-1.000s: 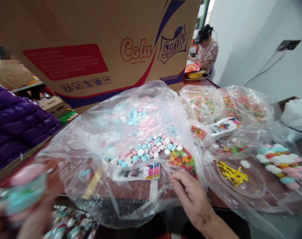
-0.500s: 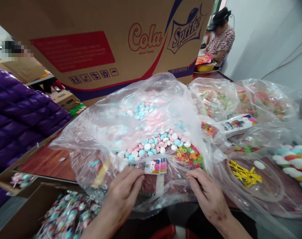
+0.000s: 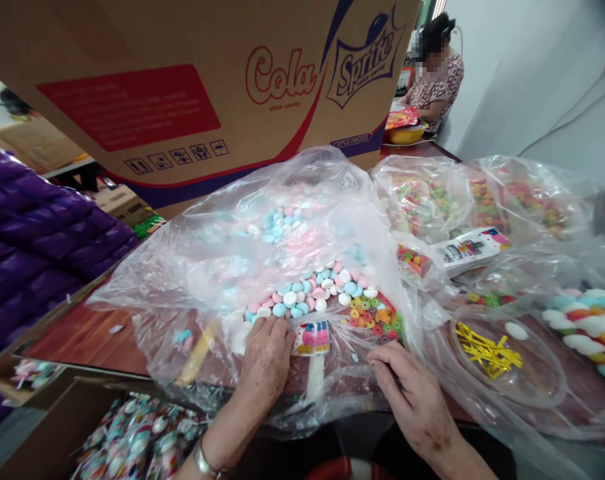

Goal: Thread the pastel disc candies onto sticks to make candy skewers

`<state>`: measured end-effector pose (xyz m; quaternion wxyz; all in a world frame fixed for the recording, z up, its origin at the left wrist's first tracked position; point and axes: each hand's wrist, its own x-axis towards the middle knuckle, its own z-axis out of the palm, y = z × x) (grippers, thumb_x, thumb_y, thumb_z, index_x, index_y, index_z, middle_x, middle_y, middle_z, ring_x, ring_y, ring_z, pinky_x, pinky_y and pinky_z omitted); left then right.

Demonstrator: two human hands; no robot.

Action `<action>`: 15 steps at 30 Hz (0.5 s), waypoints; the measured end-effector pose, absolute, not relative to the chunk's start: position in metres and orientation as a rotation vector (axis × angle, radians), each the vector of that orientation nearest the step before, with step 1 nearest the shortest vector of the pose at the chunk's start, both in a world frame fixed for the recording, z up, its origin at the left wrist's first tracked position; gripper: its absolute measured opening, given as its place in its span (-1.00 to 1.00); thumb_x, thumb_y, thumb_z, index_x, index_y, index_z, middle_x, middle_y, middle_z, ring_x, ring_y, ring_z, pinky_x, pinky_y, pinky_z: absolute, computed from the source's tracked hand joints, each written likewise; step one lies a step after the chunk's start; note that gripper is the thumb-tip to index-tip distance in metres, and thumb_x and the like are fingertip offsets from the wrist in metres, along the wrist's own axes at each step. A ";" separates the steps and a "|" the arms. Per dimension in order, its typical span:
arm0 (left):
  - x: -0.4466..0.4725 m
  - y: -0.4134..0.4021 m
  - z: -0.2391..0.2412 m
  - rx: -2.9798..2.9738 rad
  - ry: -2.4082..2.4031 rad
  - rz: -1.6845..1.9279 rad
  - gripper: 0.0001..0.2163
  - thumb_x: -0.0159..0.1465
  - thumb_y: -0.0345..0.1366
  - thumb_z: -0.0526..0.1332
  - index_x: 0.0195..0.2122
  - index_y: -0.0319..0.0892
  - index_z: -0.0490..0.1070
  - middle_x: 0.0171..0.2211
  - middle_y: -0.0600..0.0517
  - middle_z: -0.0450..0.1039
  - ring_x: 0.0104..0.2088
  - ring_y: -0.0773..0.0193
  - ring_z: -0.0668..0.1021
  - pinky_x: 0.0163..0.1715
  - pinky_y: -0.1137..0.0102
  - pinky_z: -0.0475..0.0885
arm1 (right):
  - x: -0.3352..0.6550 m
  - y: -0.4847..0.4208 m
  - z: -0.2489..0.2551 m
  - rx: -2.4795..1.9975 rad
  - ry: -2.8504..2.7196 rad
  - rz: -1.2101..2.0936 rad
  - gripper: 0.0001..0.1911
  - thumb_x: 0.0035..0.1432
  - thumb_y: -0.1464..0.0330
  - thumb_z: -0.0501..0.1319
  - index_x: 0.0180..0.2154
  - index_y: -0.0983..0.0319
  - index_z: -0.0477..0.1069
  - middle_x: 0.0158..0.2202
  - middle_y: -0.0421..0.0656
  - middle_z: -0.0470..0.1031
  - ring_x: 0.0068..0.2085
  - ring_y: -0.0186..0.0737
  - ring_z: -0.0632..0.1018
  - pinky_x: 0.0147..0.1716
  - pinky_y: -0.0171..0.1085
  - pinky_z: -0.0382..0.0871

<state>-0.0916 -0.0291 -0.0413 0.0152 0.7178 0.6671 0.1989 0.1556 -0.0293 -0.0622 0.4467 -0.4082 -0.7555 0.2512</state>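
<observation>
Left hand (image 3: pixel 266 353) at centre frame, palm down, fingers bent and bunched at the front edge of the pastel candies (image 3: pixel 302 297); fingertips hidden from this angle, so cannot tell how narrow the grip is or whether anything is in it. It covers the left part of the printed cards (image 3: pixel 312 338), just beside its forefinger. Right hand (image 3: pixel 407 390), lower right of centre: thumb and forefinger drawn close together, other fingers curled under; cannot tell if anything is pinched between. Nearest to it, a small pale scrap (image 3: pixel 355 358) and, a little above, the ring candies (image 3: pixel 375 315). Pastel candies lie mid-frame in pink, blue and white, front ones bare, those behind veiled by a large clear plastic bag (image 3: pixel 192 267) whose creases and glare blur the view. A big carton (image 3: pixel 182 100) fills the top of the frame behind. Right side: gold ties (image 3: pixel 487 350) in a clear round dish, candy skewers (image 3: pixel 587 330) at the edge, a stack of cards (image 3: pixel 472 250), bagged ring candies (image 3: pixel 422 200) above. Lower left: open box of wrapped candies (image 3: pixel 137 437). Upper right: a co-worker (image 3: pixel 440 87), seated.
</observation>
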 end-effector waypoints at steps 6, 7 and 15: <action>-0.094 -0.031 -0.041 2.262 1.987 0.747 -0.74 0.35 -0.40 -0.02 -0.49 -0.11 0.28 -0.47 0.00 0.35 -0.36 0.14 0.41 -0.29 0.25 0.38 | 0.155 -0.029 -0.062 -1.023 -1.866 0.601 -0.81 0.32 0.41 0.04 -0.27 0.20 0.42 -0.38 -0.17 0.49 -0.34 -0.26 0.53 -0.29 -0.33 0.44; -0.094 -0.032 -0.041 2.258 1.984 0.754 -0.74 0.36 -0.40 -0.02 -0.48 -0.11 0.27 -0.47 0.01 0.35 -0.36 0.15 0.41 -0.30 0.25 0.38 | 0.155 -0.029 -0.062 -1.030 -1.864 0.602 -0.81 0.32 0.40 0.04 -0.27 0.20 0.42 -0.38 -0.17 0.49 -0.34 -0.26 0.53 -0.30 -0.33 0.44; -0.091 -0.032 -0.043 2.260 2.034 0.661 -0.84 0.30 -0.31 0.16 -0.44 -0.11 0.31 -0.41 0.00 0.37 -0.32 0.09 0.43 -0.27 0.22 0.38 | 0.155 -0.029 -0.064 -1.050 -1.866 0.629 -0.81 0.32 0.38 0.04 -0.25 0.19 0.42 -0.37 -0.15 0.50 -0.33 -0.23 0.55 -0.27 -0.31 0.46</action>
